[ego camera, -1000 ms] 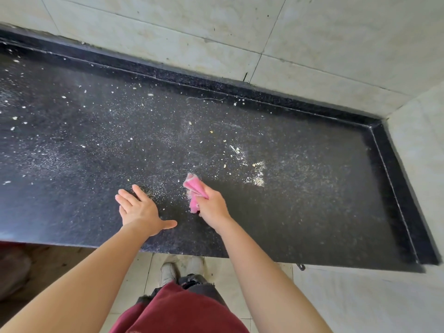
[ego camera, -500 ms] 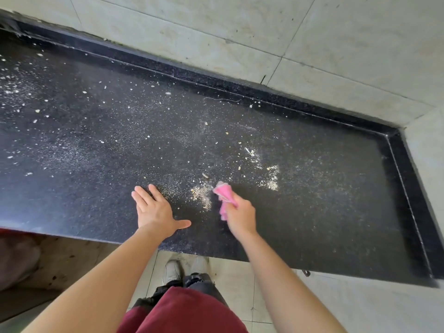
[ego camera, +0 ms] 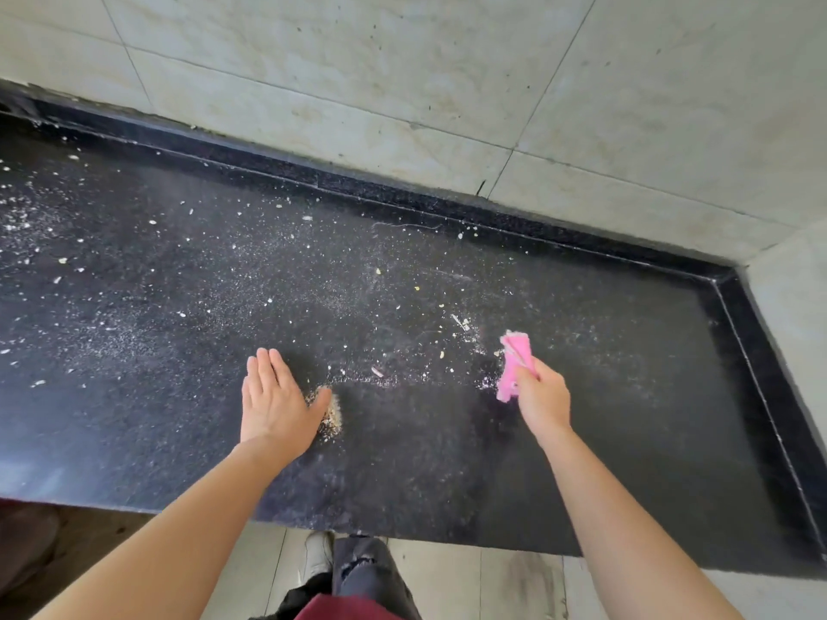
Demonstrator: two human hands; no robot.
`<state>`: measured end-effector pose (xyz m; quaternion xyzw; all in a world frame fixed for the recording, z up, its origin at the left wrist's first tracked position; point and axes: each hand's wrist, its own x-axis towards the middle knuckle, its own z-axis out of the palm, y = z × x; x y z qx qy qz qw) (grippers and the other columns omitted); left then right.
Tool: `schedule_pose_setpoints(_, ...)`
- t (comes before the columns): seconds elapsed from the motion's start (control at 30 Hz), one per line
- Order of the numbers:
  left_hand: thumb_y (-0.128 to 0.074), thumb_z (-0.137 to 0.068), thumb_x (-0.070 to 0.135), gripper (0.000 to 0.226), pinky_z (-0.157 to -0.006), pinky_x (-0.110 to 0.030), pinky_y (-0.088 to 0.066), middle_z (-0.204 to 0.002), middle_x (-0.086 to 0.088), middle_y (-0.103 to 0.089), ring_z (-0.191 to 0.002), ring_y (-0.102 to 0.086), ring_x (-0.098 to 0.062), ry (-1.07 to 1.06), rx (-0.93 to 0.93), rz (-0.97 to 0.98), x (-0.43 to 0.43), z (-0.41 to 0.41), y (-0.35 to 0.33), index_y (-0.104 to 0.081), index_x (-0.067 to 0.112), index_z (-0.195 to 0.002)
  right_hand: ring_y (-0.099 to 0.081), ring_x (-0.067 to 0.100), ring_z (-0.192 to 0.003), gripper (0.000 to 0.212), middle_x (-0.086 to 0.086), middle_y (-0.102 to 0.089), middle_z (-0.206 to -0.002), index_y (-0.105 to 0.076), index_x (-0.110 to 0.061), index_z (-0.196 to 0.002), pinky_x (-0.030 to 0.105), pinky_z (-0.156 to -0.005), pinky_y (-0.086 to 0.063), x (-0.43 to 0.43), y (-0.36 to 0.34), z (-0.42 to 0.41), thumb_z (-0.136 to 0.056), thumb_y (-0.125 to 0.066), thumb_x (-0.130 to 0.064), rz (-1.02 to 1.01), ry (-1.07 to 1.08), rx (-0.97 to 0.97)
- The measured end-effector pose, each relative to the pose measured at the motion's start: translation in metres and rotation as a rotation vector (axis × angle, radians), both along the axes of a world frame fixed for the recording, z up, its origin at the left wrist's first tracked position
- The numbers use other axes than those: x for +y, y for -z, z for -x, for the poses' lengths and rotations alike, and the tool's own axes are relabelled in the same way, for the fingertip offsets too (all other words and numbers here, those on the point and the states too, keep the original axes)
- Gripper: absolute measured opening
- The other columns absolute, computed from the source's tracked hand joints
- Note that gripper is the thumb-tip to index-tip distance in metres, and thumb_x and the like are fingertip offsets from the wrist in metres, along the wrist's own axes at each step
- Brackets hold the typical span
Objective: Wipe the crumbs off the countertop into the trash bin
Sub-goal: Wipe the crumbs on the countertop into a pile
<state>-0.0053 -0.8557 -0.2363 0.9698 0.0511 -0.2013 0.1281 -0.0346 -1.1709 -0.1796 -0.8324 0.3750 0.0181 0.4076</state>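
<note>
A black speckled countertop [ego camera: 626, 431] carries pale crumbs [ego camera: 147, 306] scattered across its left and middle. My left hand [ego camera: 275, 402] lies flat on the counter, fingers apart, with a small tan pile of crumbs [ego camera: 333, 416] against its thumb. My right hand [ego camera: 541, 398] grips a folded pink cloth [ego camera: 514, 364], which touches the counter to the right of the pile. A few crumbs [ego camera: 463, 324] lie just left of the cloth. No trash bin is in view.
Pale wall tiles [ego camera: 402, 82] rise behind the counter, with a raised black lip [ego camera: 447, 203] along the back and right side [ego camera: 756, 364]. The counter's front edge [ego camera: 402, 528] is near my legs, above a tiled floor [ego camera: 470, 583].
My right hand has swung the pink cloth to the right, away from my left hand. A heap of crumbs now sits against my left thumb. My left hand has stayed flat on the counter.
</note>
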Motion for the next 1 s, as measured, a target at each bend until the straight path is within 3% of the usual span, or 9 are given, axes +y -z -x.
schedule_pose_setpoints(0.1, -0.025, -0.095, 0.058, 0.089, -0.12, -0.041, 0.001, -0.158, -0.019, 0.012, -0.147, 0.013, -0.03, 0.026, -0.014, -0.034, -0.01, -0.032, 0.001, 0.011, -0.004, -0.148, -0.06, 0.016, -0.059, 0.026, -0.006, -0.067, -0.06, -0.071, -0.018, -0.092, 0.026, -0.055, -0.044, -0.068, 0.004, 0.001, -0.087, -0.046, -0.019, 0.141, 0.147, 0.136)
schedule_pose_setpoints(0.2, -0.019, -0.096, 0.057, 0.086, -0.12, -0.041, 0.002, -0.157, -0.021, 0.014, -0.146, 0.013, -0.032, 0.07, 0.031, -0.129, -0.023, -0.056, 0.005, 0.013, -0.005, -0.147, -0.067, 0.036, -0.089, 0.037, 0.019, -0.071, -0.095, -0.068, -0.018, -0.116, 0.038, -0.081, -0.052, -0.099, 0.019, -0.004, -0.089, -0.045, -0.007, 0.204, 0.128, 0.291)
schedule_pose_setpoints(0.33, -0.015, -0.097, 0.055, 0.085, -0.12, -0.043, 0.0, -0.156, -0.026, 0.014, -0.146, 0.011, -0.036, 0.096, 0.129, -0.24, -0.034, -0.066, 0.004, 0.012, -0.009, -0.145, -0.06, 0.039, -0.096, 0.05, 0.021, -0.06, -0.109, -0.052, -0.019, -0.136, 0.035, -0.076, -0.043, -0.056, 0.037, -0.02, -0.09, -0.041, -0.004, 0.328, -0.001, 0.308)
schedule_pose_setpoints(0.43, -0.017, -0.097, 0.055, 0.086, -0.119, -0.043, 0.002, -0.155, -0.027, 0.015, -0.146, 0.012, -0.037, 0.085, 0.153, -0.229, -0.035, -0.067, 0.002, 0.011, -0.009, -0.145, -0.054, 0.035, -0.081, 0.056, 0.014, -0.049, -0.103, -0.043, -0.03, -0.139, 0.033, -0.072, -0.041, 0.004, 0.037, -0.027, -0.09, -0.038, -0.004, 0.249, -0.081, 0.254)
schedule_pose_setpoints(0.57, -0.019, -0.097, 0.054, 0.086, -0.119, -0.043, 0.003, -0.155, -0.027, 0.016, -0.145, 0.014, -0.037, 0.072, 0.179, -0.214, -0.037, -0.068, 0.001, 0.011, -0.009, -0.145, -0.056, 0.031, -0.081, 0.05, 0.012, -0.049, -0.1, -0.048, -0.031, -0.133, 0.032, -0.074, -0.044, 0.074, 0.031, -0.032, -0.091, -0.04, -0.005, 0.117, -0.297, 0.18)
schedule_pose_setpoints(0.7, -0.018, -0.097, 0.055, 0.086, -0.12, -0.043, 0.002, -0.155, -0.026, 0.019, -0.145, 0.015, -0.036, 0.061, 0.201, -0.208, -0.037, -0.069, 0.001, 0.013, -0.008, -0.145, -0.055, 0.013, -0.076, 0.054, 0.002, -0.065, -0.086, -0.066, -0.037, -0.12, 0.023, -0.071, -0.045, 0.099, 0.018, -0.04, -0.088, -0.039, -0.002, -0.338, -0.405, 0.073)
schedule_pose_setpoints(0.83, -0.019, -0.097, 0.055, 0.086, -0.12, -0.043, 0.001, -0.154, -0.026, 0.019, -0.145, 0.014, -0.037, 0.05, 0.199, -0.197, -0.036, -0.07, 0.003, 0.013, -0.009, -0.145, -0.056, -0.006, -0.061, 0.047, -0.011, -0.062, -0.063, -0.068, -0.046, -0.112, 0.007, -0.062, -0.044, 0.032, 0.003, -0.06, -0.087, -0.045, -0.014, -0.233, -0.253, -0.063)
schedule_pose_setpoints(0.93, -0.019, -0.097, 0.054, 0.085, -0.12, -0.043, 0.0, -0.154, -0.027, 0.019, -0.145, 0.015, -0.038, 0.048, 0.197, -0.191, -0.037, -0.07, 0.005, 0.014, -0.009, -0.144, -0.053, 0.008, -0.051, 0.024, -0.005, -0.063, -0.058, -0.072, -0.044, -0.101, 0.023, -0.055, -0.044, -0.044, -0.001, -0.074, -0.088, -0.052, -0.044, -0.068, -0.006, 0.007)
schedule_pose_setpoints(1.0, -0.019, -0.098, 0.053, 0.085, -0.12, -0.044, 0.0, -0.154, -0.027, 0.02, -0.144, 0.016, -0.038, 0.045, 0.203, -0.188, -0.037, -0.071, 0.005, 0.015, -0.009, -0.144, -0.053, 0.018, -0.052, 0.026, 0.002, -0.062, -0.06, -0.073, -0.038, -0.103, 0.025, -0.052, -0.04, -0.085, 0.005, -0.077, -0.088, -0.053, -0.03, 0.005, 0.106, 0.117)
